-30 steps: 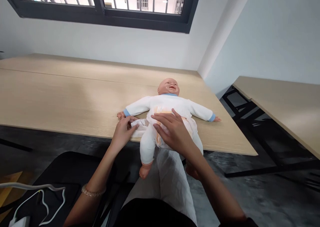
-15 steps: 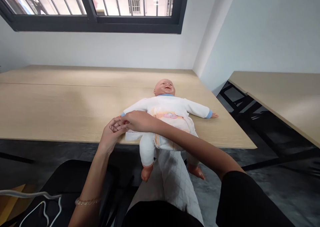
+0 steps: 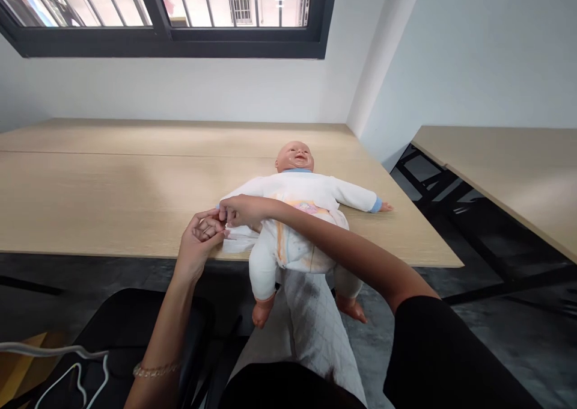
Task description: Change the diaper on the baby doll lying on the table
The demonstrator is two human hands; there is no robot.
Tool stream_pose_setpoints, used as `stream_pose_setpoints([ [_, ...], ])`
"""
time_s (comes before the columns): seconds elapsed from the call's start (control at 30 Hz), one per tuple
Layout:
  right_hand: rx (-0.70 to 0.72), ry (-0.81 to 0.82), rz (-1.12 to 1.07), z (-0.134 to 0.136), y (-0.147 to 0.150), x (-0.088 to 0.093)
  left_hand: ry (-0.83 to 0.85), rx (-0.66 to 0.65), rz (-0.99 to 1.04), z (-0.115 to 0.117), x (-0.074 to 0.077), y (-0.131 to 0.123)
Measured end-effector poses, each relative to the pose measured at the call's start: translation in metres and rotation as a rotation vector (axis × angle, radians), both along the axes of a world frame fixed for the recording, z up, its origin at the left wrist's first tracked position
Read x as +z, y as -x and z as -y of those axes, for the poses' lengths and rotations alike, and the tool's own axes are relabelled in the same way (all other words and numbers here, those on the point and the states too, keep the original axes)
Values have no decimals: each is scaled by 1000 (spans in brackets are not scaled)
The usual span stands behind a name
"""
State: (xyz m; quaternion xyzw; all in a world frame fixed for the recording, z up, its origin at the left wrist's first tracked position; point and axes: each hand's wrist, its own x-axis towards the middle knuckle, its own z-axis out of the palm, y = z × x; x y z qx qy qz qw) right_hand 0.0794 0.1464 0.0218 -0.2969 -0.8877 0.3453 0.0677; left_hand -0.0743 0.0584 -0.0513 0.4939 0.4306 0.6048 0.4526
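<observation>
The head view had the doll [image 3: 295, 186] on its back at the near edge of the pale wooden surface [image 3: 135, 207], its white-clad legs hanging over and its bare feet just above the person's light trousers [image 3: 311, 319]. A diaper [image 3: 297, 252] with orange stripes sat around its hips, and one white flap [image 3: 241, 239] lay spread out beside them, on the side of the doll's right arm. I watched the person's right arm cross over the doll's middle, so that the right hand [image 3: 246, 209] met the left hand [image 3: 196, 240] at the flap's outer end. The left fingers [image 3: 210, 222] were curled inward, their gap narrow; the right fingers [image 3: 225, 207] were bent close against them. Whether either set had the flap pinched between them, I couldn't tell. A beaded bracelet [image 3: 155, 370] circled the left wrist. Near that arm stood a black chair [image 3: 108, 322] with white cables [image 3: 97, 356] across it, and beyond the surface was a dark-framed window [image 3: 225, 43].
</observation>
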Motion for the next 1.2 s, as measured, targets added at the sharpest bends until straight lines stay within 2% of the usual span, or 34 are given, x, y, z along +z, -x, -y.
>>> stream_pose_setpoints([
  [0.17, -58, 130, -100, -5, -2, -2, -3, 59, -11, -1, -3, 0],
  [0.57, -289, 88, -188, -2, -2, 1, 23, 5, -47, -1, -3, 1],
  [0.8, -325, 118, -260, -5, -1, -4, 38, -75, -224, 6, 2, -6],
  [0.97, -338, 250, -335, -6, 2, -7, -23, -66, -374, 3, -2, -12],
  [1.1, -305, 377, -325, -3, -5, 7, -63, -50, -522, -9, -8, -22],
  [1.2, -278, 456, -379, 0, -16, 21, -71, -76, -512, -14, -7, -30],
])
